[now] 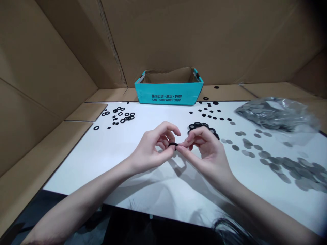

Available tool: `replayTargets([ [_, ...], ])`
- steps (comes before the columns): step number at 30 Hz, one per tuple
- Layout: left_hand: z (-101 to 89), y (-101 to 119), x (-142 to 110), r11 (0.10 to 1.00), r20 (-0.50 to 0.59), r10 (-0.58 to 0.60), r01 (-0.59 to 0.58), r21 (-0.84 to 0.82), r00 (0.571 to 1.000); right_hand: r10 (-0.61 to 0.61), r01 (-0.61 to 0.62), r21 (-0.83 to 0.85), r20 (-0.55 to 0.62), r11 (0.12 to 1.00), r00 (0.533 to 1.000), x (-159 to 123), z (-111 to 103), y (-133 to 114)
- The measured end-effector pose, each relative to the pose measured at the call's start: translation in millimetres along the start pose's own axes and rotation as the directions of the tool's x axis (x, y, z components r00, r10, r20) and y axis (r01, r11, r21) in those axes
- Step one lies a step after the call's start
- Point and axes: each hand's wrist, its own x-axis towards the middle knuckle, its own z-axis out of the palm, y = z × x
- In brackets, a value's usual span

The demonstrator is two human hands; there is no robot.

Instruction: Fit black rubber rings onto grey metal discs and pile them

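Note:
My left hand (153,148) and my right hand (205,149) meet above the middle of the white table top (143,177). Together their fingertips pinch a small black ring (173,144), seen edge-on. Both hands are closed in a pinch on it. Just behind my right hand lies a cluster of black rings with grey discs in them (201,126). Loose black rings (122,115) lie at the far left of the table. Small black dots (212,112) are scattered at the far middle.
A teal cardboard box (170,92), open on top, stands at the far edge. Several grey discs (281,163) spread over the right side, under a clear plastic bag (278,114) holding more. Brown cardboard walls (46,85) enclose the table.

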Motion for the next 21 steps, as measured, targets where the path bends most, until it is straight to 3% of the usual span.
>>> replayTargets([
  [2,-0.3,-0.3,-0.3,0.999,-0.009,0.031,-0.031,0.009,0.999,0.028,-0.028,0.032,0.004,0.999,1.000,1.3,-1.1,-1.3],
  [5,-3.3,-2.0,-0.2,0.996,0.011,0.091,-0.091,-0.016,0.996,0.193,-0.207,0.197,0.089,0.958,0.977,5.0,-4.3,-2.3],
  [10,-6.0,-6.7,1.5,0.967,0.029,0.254,-0.254,0.001,0.967,0.430,-0.513,0.322,0.297,0.796,0.853,10.2,-8.6,-3.1],
  [21,-4.2,-8.4,-0.6,0.924,-0.009,0.382,-0.381,0.034,0.924,0.506,-0.656,0.402,0.422,0.640,0.752,6.6,-8.2,4.1],
])
